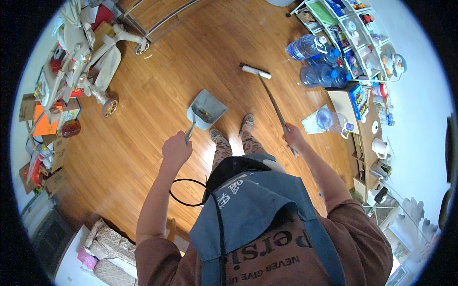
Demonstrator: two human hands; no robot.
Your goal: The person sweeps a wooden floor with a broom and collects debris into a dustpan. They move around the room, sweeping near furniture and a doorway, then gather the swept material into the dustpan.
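My left hand (176,150) is closed around the handle of a grey-blue dustpan (211,107), whose pan is out in front of my feet with some debris in it. My right hand (296,137) grips the dark handle of a broom (274,100). The broom's white head with dark bristles (256,70) rests on the wood floor, farther out and to the right of the dustpan. The two tools are apart from each other.
On the left stand a beige stroller (84,68) and cardboard boxes (59,153). Large plastic water bottles (316,75) stand at right beside a white storage rack (357,39). Another bottle (331,120) is near a wooden cabinet (372,143). A patterned sofa (109,250) is lower left.
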